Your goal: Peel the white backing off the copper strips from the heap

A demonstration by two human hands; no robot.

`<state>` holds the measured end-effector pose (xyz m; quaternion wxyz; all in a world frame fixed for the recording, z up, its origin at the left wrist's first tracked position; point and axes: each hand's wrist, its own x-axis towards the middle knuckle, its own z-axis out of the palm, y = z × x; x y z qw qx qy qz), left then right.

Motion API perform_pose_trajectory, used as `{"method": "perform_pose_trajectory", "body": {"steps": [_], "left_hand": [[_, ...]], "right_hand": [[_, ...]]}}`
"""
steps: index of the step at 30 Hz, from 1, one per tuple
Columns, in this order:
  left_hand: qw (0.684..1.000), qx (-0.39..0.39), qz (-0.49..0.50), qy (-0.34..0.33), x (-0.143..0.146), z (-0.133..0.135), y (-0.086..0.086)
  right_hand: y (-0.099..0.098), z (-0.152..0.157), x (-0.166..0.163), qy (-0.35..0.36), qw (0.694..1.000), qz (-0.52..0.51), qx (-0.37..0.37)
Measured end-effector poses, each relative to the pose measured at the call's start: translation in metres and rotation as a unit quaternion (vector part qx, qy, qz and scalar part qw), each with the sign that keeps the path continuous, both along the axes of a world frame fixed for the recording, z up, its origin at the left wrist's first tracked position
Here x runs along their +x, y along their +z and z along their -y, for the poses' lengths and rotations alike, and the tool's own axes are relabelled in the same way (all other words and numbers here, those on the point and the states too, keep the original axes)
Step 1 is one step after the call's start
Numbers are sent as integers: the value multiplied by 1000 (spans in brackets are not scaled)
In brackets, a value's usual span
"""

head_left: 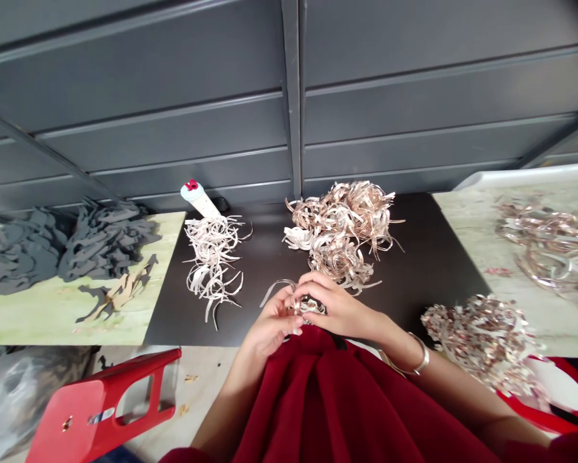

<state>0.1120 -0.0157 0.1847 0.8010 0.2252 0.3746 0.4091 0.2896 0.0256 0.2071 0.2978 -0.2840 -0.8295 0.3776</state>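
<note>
1. Red cloth covers the lap just below the near edge of the dark table. A dropped piece could sink into its folds and be hard to find.
2. Both hands meet over that near edge. The left hand and right hand have their fingertips pinched together on a small curl of shiny strip, which sits between them, partly hidden by the fingers. Strip this thin probably creases or tears under a hard pinch and slips out under a light one.
3. One loose strip arcs from the hands toward the left. A wrist could snag it and drag it off the edge.
4. At the near right corner a heap of shiny curled pieces reaches past the edge, above a red plastic rim. The right forearm lies just beside the heap, so a swing of the elbow could knock pieces down.
5. Rose-gold strips are piled mid-table, near the right hand's knuckles. They look tangled, so pulling one may drag many.
6. White strips lie left of the middle, and a glue tube lies tilted at the far edge with its lower end against them. Any leak there could stick them together.
</note>
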Motion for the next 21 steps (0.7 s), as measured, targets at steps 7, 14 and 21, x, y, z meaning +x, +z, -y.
{"method": "perform_pose_trajectory", "body": {"steps": [7, 14, 21], "left_hand": [[998, 14, -57, -9, -5, 1, -4], [996, 49, -67, -29, -9, 6, -14], [995, 8, 19, -95, -18, 3, -14]], "right_hand": [[-10, 4, 4, 13, 1000, 23, 5], [-3, -3, 15, 56, 996, 31, -64], [10, -6, 16, 114, 987, 51, -98]]}}
